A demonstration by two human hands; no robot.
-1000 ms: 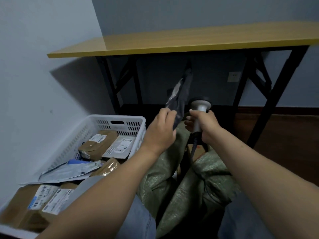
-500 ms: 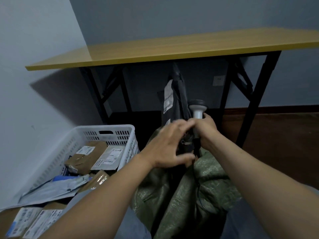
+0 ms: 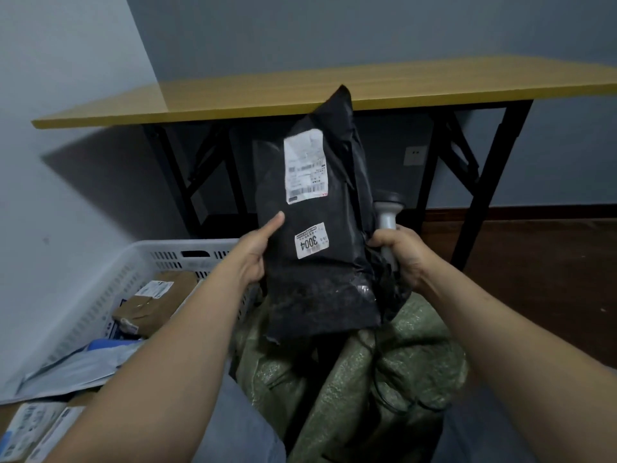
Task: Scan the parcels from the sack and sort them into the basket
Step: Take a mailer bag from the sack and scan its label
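Parcel (image 3: pixel 320 262), one: left hand (image 3: pixel 257 252) grips it; right hand (image 3: pixel 404 255) grips one scanner (image 3: pixel 387 212); one sack (image 3: pixel 384 379) below.

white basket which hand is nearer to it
Left. The left hand grips the black parcel beside the far rim of the basket; the right hand holds the scanner beyond the parcel.

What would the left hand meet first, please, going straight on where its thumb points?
Probably the large white label on the black parcel that the left hand grips; depth is unclear.
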